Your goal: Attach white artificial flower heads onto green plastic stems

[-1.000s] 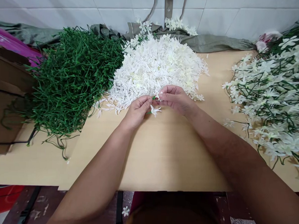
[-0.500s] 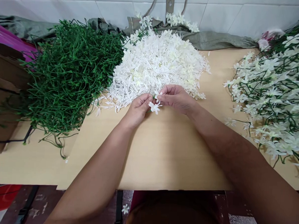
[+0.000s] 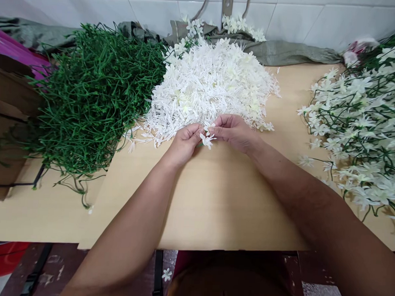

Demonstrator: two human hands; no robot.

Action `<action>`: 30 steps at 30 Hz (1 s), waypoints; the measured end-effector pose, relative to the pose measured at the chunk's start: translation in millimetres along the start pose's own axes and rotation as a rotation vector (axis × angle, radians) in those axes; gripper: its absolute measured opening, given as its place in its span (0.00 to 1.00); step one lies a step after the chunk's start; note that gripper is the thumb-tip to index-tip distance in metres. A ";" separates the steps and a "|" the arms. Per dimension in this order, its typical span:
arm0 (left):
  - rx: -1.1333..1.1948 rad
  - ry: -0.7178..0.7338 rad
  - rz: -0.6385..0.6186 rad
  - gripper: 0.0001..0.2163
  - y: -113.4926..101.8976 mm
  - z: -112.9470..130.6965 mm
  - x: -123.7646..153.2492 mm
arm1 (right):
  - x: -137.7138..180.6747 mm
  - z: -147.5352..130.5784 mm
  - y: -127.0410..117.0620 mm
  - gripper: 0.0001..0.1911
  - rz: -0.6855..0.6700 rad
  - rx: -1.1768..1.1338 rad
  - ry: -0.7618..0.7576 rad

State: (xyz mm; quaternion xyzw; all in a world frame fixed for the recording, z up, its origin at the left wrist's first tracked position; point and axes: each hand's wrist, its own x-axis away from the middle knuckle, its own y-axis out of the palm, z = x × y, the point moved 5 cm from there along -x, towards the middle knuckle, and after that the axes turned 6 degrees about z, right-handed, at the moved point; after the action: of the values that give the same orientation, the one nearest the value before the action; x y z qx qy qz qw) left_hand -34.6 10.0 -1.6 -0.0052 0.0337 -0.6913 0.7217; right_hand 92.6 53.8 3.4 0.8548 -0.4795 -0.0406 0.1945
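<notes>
Over the middle of the table my two hands meet, fingertips nearly touching. My left hand (image 3: 186,141) is closed on a green plastic stem (image 3: 200,144), most of it hidden by the fingers. One white artificial flower (image 3: 207,141) hangs from that stem just below the fingertips. Between finger and thumb, my right hand (image 3: 232,132) pinches a second small white flower (image 3: 209,129) against the stem's top. Just behind the hands lies a heap of loose white flower heads (image 3: 206,87) with thin white stamens.
A tangled pile of green stems (image 3: 98,95) lies on the left, by a cardboard box (image 3: 8,135). Finished-looking white flower sprays (image 3: 365,129) are heaped at the right. Grey-green cloth (image 3: 286,53) runs along the tiled wall. A stray flower (image 3: 166,274) lies below the table edge (image 3: 232,245).
Both hands keep nearly the same place and grip. The white flower at the right fingertips sits slightly differently against the stem, and the whole view has shifted a little.
</notes>
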 end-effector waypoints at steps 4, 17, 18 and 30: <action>-0.016 0.009 -0.019 0.27 0.1 0.8 0.1 | -0.1 2.8 0.2 0.25 0.004 0.009 0.014; -0.046 -0.023 -0.097 0.27 1.4 0.8 1.8 | -1.5 11.9 -2.5 0.24 -0.010 0.131 0.024; -0.050 -0.023 -0.097 0.27 2.2 1.7 2.0 | -1.5 12.1 -2.2 0.24 -0.004 0.140 0.024; -0.016 0.015 -0.055 0.25 -0.6 3.0 -0.5 | 0.8 8.5 0.7 0.22 -0.072 0.041 0.076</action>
State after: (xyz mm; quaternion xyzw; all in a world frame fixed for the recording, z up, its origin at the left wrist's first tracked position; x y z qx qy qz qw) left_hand -35.0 10.3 1.5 -0.0068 0.0447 -0.7107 0.7021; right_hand 90.3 50.2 -4.0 0.8762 -0.4413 -0.0050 0.1934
